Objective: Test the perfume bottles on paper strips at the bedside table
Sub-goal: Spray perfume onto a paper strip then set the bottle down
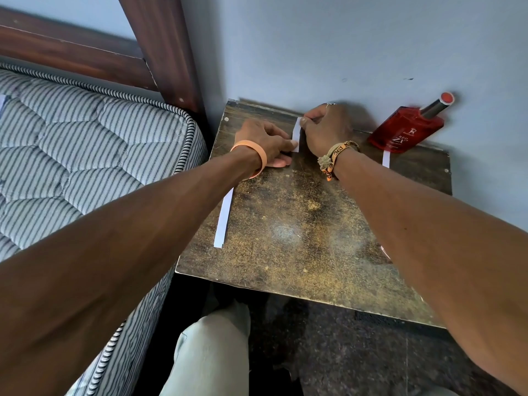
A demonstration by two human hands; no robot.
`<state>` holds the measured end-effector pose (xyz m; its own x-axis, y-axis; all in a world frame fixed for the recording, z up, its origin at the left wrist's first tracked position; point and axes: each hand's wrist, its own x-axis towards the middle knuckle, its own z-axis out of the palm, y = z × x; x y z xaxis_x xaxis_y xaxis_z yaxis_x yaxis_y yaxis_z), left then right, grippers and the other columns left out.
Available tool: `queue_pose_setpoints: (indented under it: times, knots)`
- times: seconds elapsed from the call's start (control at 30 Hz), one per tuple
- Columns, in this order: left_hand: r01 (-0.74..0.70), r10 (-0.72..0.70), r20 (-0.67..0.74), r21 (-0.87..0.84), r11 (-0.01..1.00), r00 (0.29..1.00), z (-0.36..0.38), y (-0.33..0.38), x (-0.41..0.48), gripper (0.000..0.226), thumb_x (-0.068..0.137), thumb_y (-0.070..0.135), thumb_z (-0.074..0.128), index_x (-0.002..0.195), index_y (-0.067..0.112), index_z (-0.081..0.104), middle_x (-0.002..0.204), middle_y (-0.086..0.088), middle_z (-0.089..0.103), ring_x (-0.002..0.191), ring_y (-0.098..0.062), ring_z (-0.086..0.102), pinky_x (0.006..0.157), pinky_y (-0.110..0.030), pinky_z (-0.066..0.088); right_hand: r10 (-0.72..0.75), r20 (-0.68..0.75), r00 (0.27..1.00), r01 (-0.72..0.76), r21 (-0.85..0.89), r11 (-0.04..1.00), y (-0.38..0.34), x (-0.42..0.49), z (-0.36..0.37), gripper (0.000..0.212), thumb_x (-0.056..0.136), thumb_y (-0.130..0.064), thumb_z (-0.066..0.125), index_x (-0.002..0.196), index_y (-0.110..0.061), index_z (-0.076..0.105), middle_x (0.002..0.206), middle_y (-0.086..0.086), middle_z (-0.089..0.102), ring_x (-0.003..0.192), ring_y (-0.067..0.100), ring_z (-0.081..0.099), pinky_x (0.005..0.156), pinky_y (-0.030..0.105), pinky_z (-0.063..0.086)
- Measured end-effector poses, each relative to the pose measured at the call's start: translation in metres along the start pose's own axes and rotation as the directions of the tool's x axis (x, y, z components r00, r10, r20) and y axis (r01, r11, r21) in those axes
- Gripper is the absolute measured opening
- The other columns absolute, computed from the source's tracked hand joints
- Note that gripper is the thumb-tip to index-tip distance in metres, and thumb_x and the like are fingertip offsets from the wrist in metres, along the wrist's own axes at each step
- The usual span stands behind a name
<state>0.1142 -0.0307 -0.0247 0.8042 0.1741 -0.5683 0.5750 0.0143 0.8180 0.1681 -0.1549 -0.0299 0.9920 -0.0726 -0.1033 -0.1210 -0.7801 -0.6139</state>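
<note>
A white paper strip (296, 134) lies near the back of the worn wooden bedside table (300, 238). My left hand (264, 144) presses its near end with the fingertips. My right hand (325, 128) pinches its far end. A red perfume bottle (405, 130) with a silver neck and red cap stands at the back right against the wall, tilted in view. A second strip (224, 217) lies along the table's left edge, partly under my left forearm. A third strip (386, 158) shows just in front of the bottle.
A striped mattress (85, 155) and dark wooden bedpost (163, 50) stand left of the table. The pale wall (343, 47) runs behind it. My knee in light trousers (214, 352) sits below the table's front edge over a dark floor.
</note>
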Motion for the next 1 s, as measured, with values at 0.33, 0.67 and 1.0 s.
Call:
queue_pose_setpoints:
  times: [0.33, 0.67, 1.0]
  knots:
    - [-0.017, 0.013, 0.047, 0.079, 0.997, 0.999, -0.0001, 0.0000, -0.0026, 0.017, 0.073, 0.008, 0.081, 0.087, 0.007, 0.072, 0.079, -0.012, 0.074, 0.062, -0.023, 0.072, 0.053, -0.026, 0.059, 0.005, 0.028, 1.000, -0.006, 0.035, 0.999, 0.0015, 0.0009, -0.0021, 0.009, 0.090, -0.027, 0.064, 0.081, -0.027, 0.066, 0.092, -0.006, 0.071, 0.083, 0.010, 0.061, 0.076, 0.022, 0.044]
    - [-0.032, 0.017, 0.086, 0.179, 0.983, 0.996, -0.0012, 0.0017, -0.0043, 0.020, 0.069, 0.006, 0.083, 0.086, 0.007, 0.072, 0.074, -0.013, 0.074, 0.057, -0.021, 0.071, 0.049, -0.024, 0.056, 0.018, 0.032, 0.999, -0.020, 0.052, 0.998, 0.0023, 0.0007, -0.0009, 0.008, 0.091, -0.026, 0.063, 0.090, -0.025, 0.070, 0.094, -0.006, 0.071, 0.092, 0.013, 0.064, 0.079, 0.025, 0.046]
    - [-0.065, 0.049, 0.067, 0.262, 0.963, 0.997, 0.0024, -0.0009, -0.0047, 0.025, 0.062, 0.005, 0.087, 0.080, 0.006, 0.070, 0.069, -0.014, 0.073, 0.053, -0.020, 0.069, 0.050, -0.026, 0.055, -0.002, 0.039, 0.999, 0.000, 0.054, 0.999, 0.0058, 0.0015, -0.0015, 0.012, 0.091, -0.022, 0.059, 0.087, -0.026, 0.069, 0.089, -0.009, 0.068, 0.089, 0.011, 0.062, 0.082, 0.027, 0.050]
